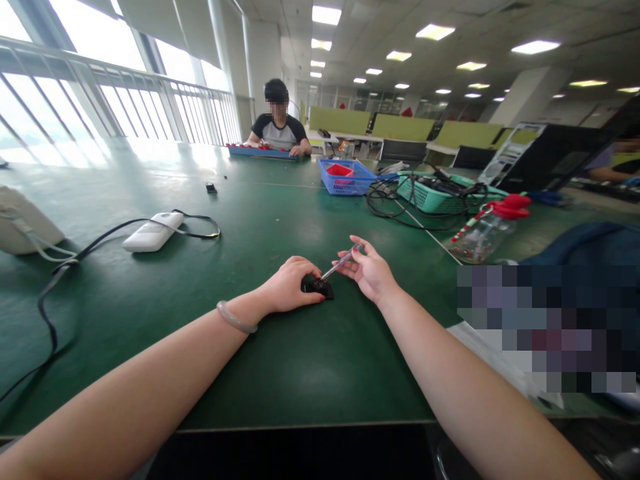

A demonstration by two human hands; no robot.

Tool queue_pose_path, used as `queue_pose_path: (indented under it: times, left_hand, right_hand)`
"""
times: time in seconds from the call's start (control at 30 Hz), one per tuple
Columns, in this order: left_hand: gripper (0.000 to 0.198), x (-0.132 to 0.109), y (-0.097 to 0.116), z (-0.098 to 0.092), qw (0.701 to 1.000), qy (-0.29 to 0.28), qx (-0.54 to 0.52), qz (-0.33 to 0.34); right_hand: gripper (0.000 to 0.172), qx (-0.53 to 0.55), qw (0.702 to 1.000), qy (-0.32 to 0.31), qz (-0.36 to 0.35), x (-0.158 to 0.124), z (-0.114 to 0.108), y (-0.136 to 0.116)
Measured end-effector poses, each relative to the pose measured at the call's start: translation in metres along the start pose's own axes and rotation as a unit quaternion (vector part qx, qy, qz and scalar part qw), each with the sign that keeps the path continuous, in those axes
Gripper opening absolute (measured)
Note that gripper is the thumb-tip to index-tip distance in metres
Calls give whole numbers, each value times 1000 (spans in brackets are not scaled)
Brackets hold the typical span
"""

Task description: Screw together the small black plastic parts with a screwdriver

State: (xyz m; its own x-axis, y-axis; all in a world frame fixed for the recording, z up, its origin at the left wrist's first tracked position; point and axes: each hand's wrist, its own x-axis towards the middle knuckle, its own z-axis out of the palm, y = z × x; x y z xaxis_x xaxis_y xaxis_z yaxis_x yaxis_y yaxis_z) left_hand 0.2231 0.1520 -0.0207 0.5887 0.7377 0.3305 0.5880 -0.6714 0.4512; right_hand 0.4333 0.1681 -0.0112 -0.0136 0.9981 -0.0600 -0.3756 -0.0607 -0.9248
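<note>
My left hand (293, 285) is closed around a small black part (324, 289), which lies on the green table (290, 367). Fingers cover much of that part, so its exact kind is unclear. In my right hand (373, 273) is a slim screwdriver (340, 262), gripped near its upper end. It slants down to the left, and its tip meets the black part between the thumb and fingers of my left hand. Whether a screw sits under the tip is too small to see.
Left of my hands lies a white power bank (154, 232) beside a black cable (107, 233). Ahead stand a blue basket (345, 183) and a green basket (430, 199) with cables. A red-capped bottle (487, 233) is at right. Across the table sits a person (280, 130).
</note>
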Motion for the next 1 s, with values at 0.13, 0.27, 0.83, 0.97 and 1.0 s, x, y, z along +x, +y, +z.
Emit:
queue_pose_path:
  times: [0.13,0.27,0.83,0.97,1.0]
  left_hand:
    - [35,0,0,1,1000,7,10,8]
    - [34,0,-1,1,1000,11,10,12]
    - [33,0,-3,2,997,32,44,-52]
    - [39,0,-5,1,996,28,43,-77]
    - [41,-1,-5,1,996,27,41,-76]
  right_hand:
    - [20,5,1000,16,-9,1,-1,1]
    - [20,17,1000,24,-3,2,-2,1]
    - [31,-229,939,34,-253,-4,-9,-8]
    - [31,-241,899,53,-362,-23,1,-15]
    - [31,-235,900,40,-365,-28,5,-15]
